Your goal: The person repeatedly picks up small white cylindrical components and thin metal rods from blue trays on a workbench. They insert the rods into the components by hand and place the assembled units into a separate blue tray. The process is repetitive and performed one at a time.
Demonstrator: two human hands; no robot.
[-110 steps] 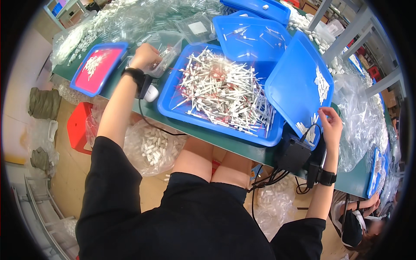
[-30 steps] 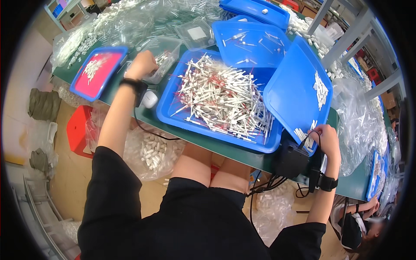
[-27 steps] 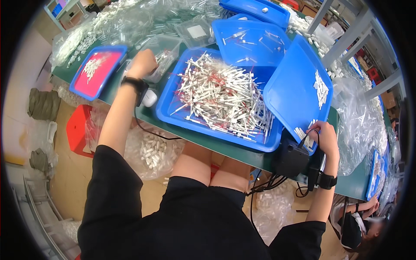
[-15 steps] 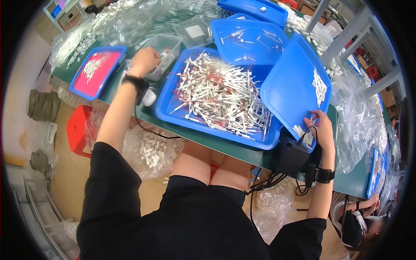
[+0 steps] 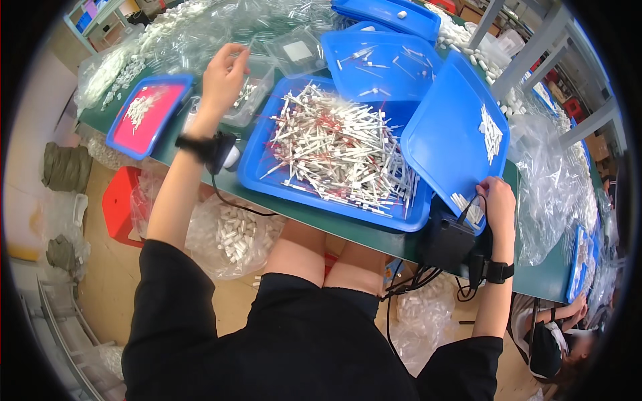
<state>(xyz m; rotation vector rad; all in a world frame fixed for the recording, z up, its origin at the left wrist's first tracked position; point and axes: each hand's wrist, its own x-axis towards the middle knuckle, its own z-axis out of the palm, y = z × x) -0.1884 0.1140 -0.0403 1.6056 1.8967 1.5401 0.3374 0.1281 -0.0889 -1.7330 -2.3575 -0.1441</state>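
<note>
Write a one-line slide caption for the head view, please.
Left hand over a clear bin; right hand at a tilted blue tray.

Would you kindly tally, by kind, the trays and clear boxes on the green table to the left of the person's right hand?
All-blue plastic trays: 4
Blue-rimmed tray with red floor: 1
Clear plastic boxes: 2
Total: 7
</note>
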